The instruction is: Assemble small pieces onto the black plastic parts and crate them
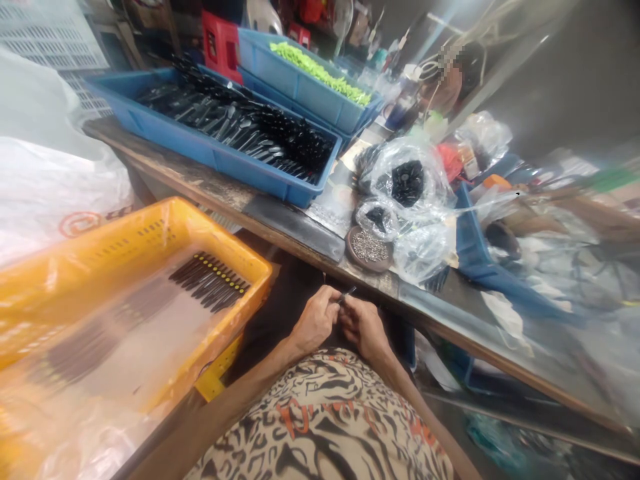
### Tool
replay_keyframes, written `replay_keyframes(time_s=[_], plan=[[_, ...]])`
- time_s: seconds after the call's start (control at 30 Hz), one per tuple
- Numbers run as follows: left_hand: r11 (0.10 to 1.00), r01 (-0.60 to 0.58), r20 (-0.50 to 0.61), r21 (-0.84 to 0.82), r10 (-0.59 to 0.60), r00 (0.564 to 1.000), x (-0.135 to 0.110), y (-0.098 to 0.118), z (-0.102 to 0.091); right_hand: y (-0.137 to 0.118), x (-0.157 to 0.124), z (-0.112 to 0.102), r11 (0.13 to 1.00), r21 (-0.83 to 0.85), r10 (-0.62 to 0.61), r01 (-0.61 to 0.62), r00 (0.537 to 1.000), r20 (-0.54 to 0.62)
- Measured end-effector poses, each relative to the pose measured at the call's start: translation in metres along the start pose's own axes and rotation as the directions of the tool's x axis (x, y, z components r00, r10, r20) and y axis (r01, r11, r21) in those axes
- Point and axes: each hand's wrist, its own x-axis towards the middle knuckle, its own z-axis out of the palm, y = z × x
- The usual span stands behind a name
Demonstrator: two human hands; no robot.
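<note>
My left hand [317,315] and my right hand [364,325] meet just below the bench edge, in front of my patterned shirt. Between their closed fingertips is a small, dark, slender piece [349,292], too small to name. Beyond them on the bench sits a round brown dish [353,259] of small shiny metal parts [371,244]. Behind it, a small clear bag [394,230] and a bigger clear bag [435,175] stand open with black parts inside. To the left, a yellow crate [258,279] holds dark slim pieces with yellow dots [210,279], laid in rows.
A long blue tray [210,155] full of black slender parts rests on the wooden bench [260,223]. Behind it, another blue tray [300,83] carries bright green parts [325,73]. Red stools [220,48] stand farther back. A person [445,87] is at the far right.
</note>
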Motion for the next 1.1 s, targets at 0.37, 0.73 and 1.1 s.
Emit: replay_keyframes(time_s=[0.37,0.73,1.1], plan=[[0.951,0.164,0.034,-0.261,-0.161,0.986,0.000,-0.002,0.000,-0.003,-0.004,-0.004,0.995,-0.068,-0.068,0.076,0.990,0.123],[0.864,0.148,0.070,-0.482,-0.131,0.989,-0.001,0.014,0.000,-0.022,-0.026,-0.012,0.963,-0.183,-0.147,0.197,0.956,0.254],[0.803,0.076,-0.020,-0.592,-0.108,0.994,0.005,0.040,0.000,-0.017,-0.023,-0.012,0.980,-0.024,-0.185,0.198,0.947,0.261]])
